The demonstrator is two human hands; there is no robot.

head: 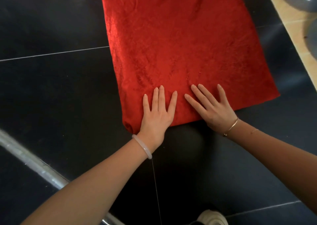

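**Operator:** Where do I stand with the cloth?

**Inspector:** Noted. The red cloth [171, 44] lies folded flat on the dark tiled floor [51, 87] and runs away from you. Its right side is near the floor's right edge, where a beige strip [291, 19] begins. Its near end is under your hands.
- **Left hand** [157, 115]: flat, fingers straight and slightly spread, palm on the near left corner, holding nothing.
- **Right hand** [212, 108]: likewise flat and spread, heel at the near edge, fingers angled toward the left, gripping nothing.

**Operator:** So I'm pressing, not lifting. How do I do it properly?

**Inspector:** In my judgement you are smoothing the fold. Recommendations:
- Hold both palms flat. Curled fingers would likely drag the top layer and raise new creases.
- Faint wrinkles fan out just beyond your fingertips. Sweep away from you and outward toward the side edges to push them off.
- The near left corner bulges in a small rounded lump beside your left wrist. Press it down or retuck it before going on.
- The fabric looks glossy and may slide on the tiles, so let one hand anchor while the other strokes.
- Mind the white bangle [142, 146] and the gold bracelet [231, 127], as either could snag the weave.
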